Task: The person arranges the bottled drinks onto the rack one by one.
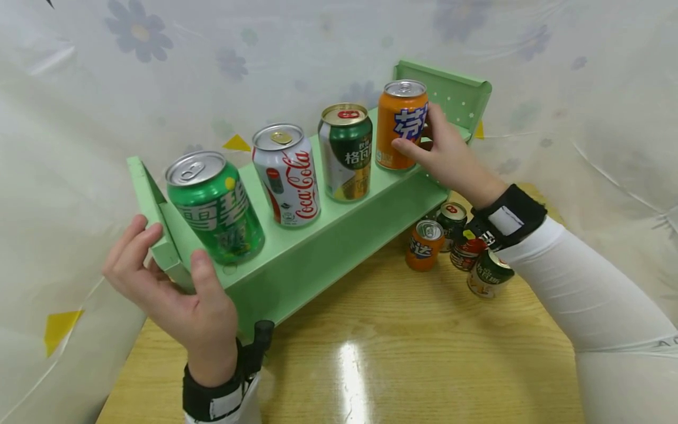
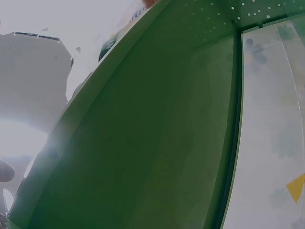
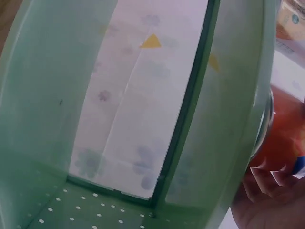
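On the top board of a green two-tier shelf [image 1: 296,288] stand several drink cans in a row. My right hand [image 1: 455,156] grips the orange Fanta can [image 1: 394,126] at the far right end, thumb across its front. In the right wrist view, the orange can [image 3: 285,129] shows at the right edge, the fingers [image 3: 271,191] against it. At the other end, my left hand [image 1: 180,294] holds the shelf's left end panel between fingers and thumb. Beside that thumb is the green Sprite can [image 1: 217,206]. A white Coca-Cola can [image 1: 286,176] and a green-and-gold can [image 1: 346,153] stand between.
Several more cans, among them an orange can [image 1: 424,247] and a white-and-green can [image 1: 488,275], stand on the wooden table [image 1: 371,353] below the right arm. A pale flowered plastic sheet [image 1: 296,59] hangs behind the shelf.
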